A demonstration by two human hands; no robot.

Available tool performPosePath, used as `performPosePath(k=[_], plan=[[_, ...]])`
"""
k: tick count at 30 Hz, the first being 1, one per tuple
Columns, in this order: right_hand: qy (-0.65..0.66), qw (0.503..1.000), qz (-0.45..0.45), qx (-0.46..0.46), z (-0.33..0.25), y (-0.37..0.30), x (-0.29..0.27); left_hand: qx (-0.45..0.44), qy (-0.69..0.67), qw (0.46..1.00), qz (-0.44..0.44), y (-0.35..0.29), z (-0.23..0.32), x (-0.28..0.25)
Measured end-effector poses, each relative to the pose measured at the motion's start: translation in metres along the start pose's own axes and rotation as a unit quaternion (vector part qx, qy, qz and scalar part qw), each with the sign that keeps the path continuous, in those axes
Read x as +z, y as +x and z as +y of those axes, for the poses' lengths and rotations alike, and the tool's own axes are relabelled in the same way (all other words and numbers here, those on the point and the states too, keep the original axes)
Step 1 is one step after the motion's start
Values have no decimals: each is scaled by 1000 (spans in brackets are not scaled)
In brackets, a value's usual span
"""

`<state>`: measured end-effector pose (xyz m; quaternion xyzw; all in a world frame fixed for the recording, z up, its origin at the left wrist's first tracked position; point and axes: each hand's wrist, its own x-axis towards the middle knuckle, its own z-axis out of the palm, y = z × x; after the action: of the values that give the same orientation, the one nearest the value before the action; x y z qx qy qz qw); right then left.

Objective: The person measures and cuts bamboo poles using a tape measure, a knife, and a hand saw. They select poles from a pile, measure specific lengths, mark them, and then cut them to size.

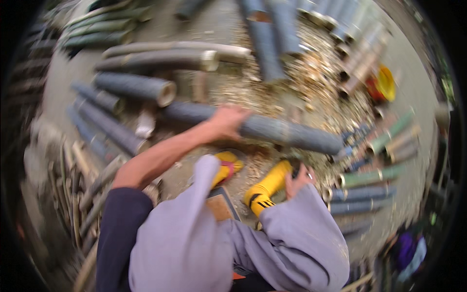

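Note:
A long grey-blue bamboo pole (292, 134) lies crosswise in front of my knees. My left hand (229, 121), at the end of an outstretched arm, grips it from above near its middle. Lower and to the right, my right hand (300, 180) is beside my yellow sock (267, 187), close to the right knee. Its fingers are curled round something small and dark, too blurred to name. Beyond the left end of the pole rests a thick cut bamboo tube (134, 87), its pale open end facing right.
Wood shavings (311, 68) cover the ground ahead. Bamboo tubes (267, 44) lie at the top, and green and grey ones (369, 175) at the right. A red and yellow container (383, 83) stands at the far right. Thin sticks (73, 194) are heaped at the left.

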<state>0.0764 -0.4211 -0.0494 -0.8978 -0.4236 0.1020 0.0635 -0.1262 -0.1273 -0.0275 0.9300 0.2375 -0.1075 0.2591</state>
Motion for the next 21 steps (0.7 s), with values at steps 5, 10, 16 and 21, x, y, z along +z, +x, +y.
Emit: performPosePath(k=[5, 10, 16, 21], plan=[[117, 993, 13, 4, 40, -25, 29, -40, 63, 995, 70, 5, 29, 15], [182, 950, -226, 115, 28, 9, -30, -57, 9, 997, 51, -7, 21, 17], [195, 932, -293, 83, 50, 21, -68, -67, 78, 916, 389, -68, -23, -24], [312, 873, -329, 178, 46, 19, -74, -288, 168, 889, 313, -137, -120, -65]])
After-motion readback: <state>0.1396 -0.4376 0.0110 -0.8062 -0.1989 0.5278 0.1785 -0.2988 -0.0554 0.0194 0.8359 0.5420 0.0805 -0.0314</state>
